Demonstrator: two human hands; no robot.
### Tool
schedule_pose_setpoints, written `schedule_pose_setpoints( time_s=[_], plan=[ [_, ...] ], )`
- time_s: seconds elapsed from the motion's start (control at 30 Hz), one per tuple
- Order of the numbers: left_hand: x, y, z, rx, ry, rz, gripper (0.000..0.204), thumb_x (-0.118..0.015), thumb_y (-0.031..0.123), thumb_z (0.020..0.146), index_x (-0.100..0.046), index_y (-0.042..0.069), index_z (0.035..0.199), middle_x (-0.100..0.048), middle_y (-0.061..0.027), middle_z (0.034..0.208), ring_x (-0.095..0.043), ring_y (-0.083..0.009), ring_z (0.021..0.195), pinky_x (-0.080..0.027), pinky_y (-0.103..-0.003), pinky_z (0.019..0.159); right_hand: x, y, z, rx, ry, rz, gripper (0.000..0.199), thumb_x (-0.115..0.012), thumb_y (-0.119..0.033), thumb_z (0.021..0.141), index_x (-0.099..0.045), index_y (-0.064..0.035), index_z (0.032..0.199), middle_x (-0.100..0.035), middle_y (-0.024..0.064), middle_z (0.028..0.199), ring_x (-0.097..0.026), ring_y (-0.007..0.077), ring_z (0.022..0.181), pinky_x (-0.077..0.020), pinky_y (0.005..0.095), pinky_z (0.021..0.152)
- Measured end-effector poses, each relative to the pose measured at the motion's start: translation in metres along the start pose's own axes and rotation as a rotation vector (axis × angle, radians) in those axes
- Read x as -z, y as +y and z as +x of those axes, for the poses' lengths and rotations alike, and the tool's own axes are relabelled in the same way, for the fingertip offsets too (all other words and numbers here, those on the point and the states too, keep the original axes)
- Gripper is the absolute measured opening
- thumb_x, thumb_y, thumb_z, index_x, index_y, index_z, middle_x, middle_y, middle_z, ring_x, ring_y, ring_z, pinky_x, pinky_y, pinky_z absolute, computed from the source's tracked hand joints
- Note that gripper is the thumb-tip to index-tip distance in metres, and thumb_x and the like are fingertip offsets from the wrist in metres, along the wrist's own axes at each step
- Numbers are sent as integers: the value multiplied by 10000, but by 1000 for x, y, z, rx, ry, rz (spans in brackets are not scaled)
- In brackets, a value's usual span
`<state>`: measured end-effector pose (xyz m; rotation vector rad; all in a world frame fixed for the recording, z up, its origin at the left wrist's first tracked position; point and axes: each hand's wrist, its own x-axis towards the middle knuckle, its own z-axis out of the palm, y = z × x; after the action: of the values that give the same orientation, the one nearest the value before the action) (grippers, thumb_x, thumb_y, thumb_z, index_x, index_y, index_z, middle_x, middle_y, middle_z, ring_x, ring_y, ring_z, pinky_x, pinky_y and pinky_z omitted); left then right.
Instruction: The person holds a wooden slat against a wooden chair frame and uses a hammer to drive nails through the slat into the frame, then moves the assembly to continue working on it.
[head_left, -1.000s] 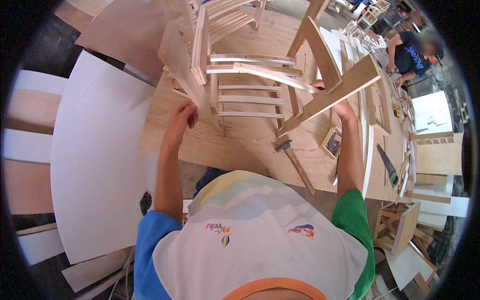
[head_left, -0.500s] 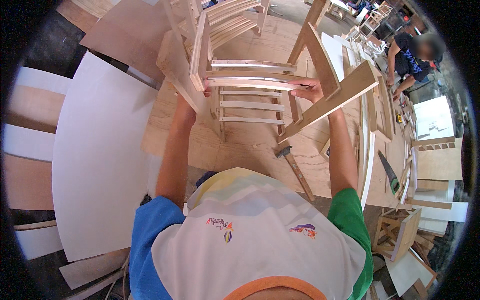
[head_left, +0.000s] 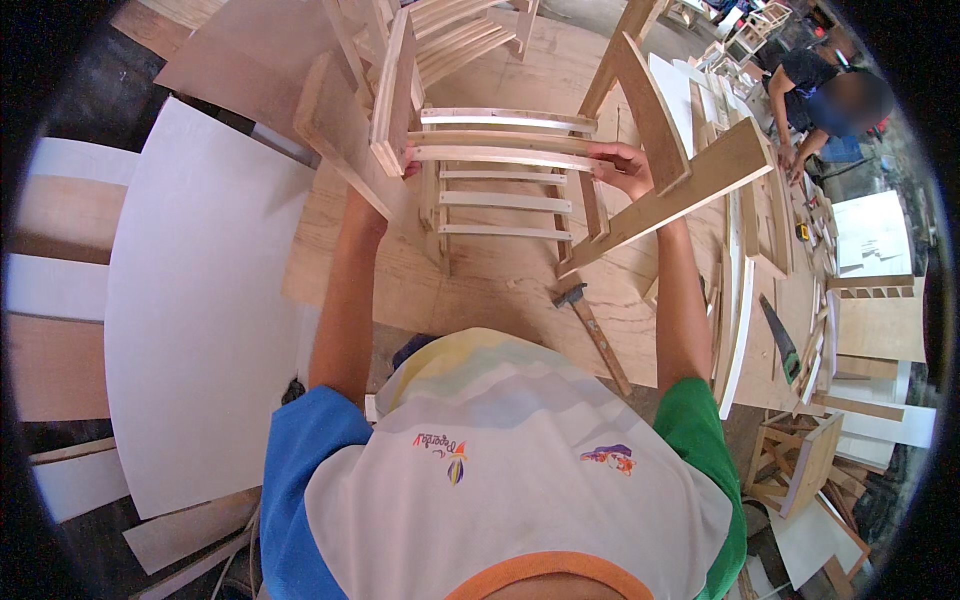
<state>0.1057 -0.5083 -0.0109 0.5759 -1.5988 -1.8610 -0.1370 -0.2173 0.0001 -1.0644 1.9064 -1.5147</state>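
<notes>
Landmark: the wooden chair frame (head_left: pixel 500 150), lying on the plywood floor sheet (head_left: pixel 480 280), is taken as the reference for every place.
Slat: a pale curved slat (head_left: pixel 500 157) is held across the frame, between its 2 side pieces, just below another slat already sitting there.
Left hand: the left hand (head_left: pixel 405 165) is closed on the slat's left end, where it meets the frame's left side piece; the fingers are partly hidden by that piece, so the grasp is probably a pinch.
Right hand: the right hand (head_left: pixel 622 168) is clenched around the slat's right end, with the thumb on top.
Hammer: a hammer (head_left: pixel 592 330) lies below the frame, apart from both hands.
Saw: a handsaw (head_left: pixel 780 335) lies well to the right of the frame.
Board: a large white board (head_left: pixel 190 320) lies to the left of the frame.
Other person: a seated person (head_left: pixel 815 95) is seen at the upper right of the frame.
Risk: the slat could be seated crooked if 1 end slips, since the frame is unclamped and could shift under pressure.
</notes>
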Motion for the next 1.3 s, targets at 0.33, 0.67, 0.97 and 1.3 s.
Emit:
schedule_pose_setpoints(
  time_s=[0.33, 0.67, 0.97, 1.3],
  plan=[
    [5, -19, 16, 60, -17, -60, 276, -673, 202, 876, -635, 44, 1099, -646, -60, 1016, -618, -131, 885, -527, -266, 782, 5, -1, -13, -47, 188, 14, 278, -721, -79, 816, -642, 3, 1070, -666, 57, 930, -630, 147, 886, -517, 277, 815],
    [5, -19, 24, 22, -118, -69, 241, -656, 171, 881, -648, 20, 1069, -641, -64, 1000, -614, -122, 847, -521, -238, 767, 5, -3, -22, -73, 220, -95, 313, -777, -194, 769, -686, -51, 1033, -680, 44, 984, -615, 157, 933, -489, 310, 857],
    [11, -18, 18, -11, -77, -52, 240, -668, 146, 874, -635, 59, 1095, -621, -52, 1085, -623, -152, 929, -539, -261, 820, 4, 13, -16, 23, 194, -66, 288, -784, -223, 762, -707, -89, 1005, -692, 25, 1000, -587, 163, 987, -446, 356, 898],
    [12, -24, 19, 38, -33, -32, 252, -656, 169, 885, -631, 47, 1105, -620, -68, 1079, -626, -156, 941, -539, -265, 832, 1, 13, -14, 58, 229, -143, 203, -739, -118, 791, -716, -77, 989, -691, 32, 975, -626, 140, 928, -516, 305, 881]
  ],
)
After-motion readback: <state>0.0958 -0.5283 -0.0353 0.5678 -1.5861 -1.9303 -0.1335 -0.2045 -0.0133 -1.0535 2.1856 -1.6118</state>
